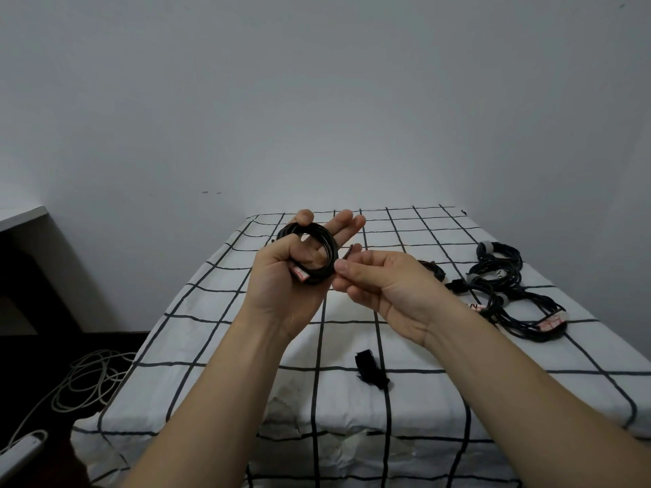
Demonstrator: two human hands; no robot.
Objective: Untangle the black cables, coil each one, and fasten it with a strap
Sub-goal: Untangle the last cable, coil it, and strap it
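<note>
My left hand (285, 276) holds a coiled black cable (317, 241) up above the table, thumb and fingers passed through and around the ring. A small white and red label shows at the coil's lower left. My right hand (380, 280) sits right beside the coil and pinches a thin black strap (347, 252) between thumb and forefinger at the coil's right edge. Several black straps (370, 369) lie in a small pile on the cloth below my hands.
A table with a white cloth with a black grid (246, 346) fills the middle. Several coiled black cables with grey straps (500, 276) lie at the right. White cable (88, 382) loops on the dark floor at the left. A white shelf edge (21, 216) is far left.
</note>
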